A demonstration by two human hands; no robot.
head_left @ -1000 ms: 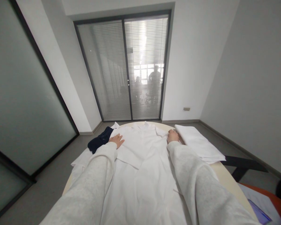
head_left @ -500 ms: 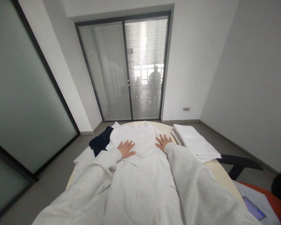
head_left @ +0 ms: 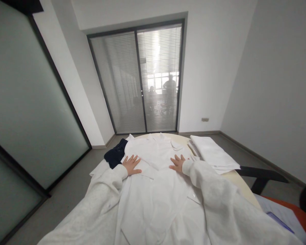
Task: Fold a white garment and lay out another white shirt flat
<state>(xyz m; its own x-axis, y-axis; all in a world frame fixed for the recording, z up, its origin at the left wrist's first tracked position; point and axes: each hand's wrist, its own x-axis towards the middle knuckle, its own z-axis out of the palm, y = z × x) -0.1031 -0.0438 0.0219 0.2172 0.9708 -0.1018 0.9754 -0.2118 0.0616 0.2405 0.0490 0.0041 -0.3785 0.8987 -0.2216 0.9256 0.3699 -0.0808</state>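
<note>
Round table, white garment, left hand, right hand spread flat, no writing legible

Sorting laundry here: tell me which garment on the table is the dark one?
The navy garment bunched at the table's far left edge, beside the left hand; the shirt and folded stack are white.

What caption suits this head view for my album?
Both hands, left hand and right hand, press flat on a white shirt spread over a round table.

Figures behind the blinds, perhaps seated, too dim.
</note>
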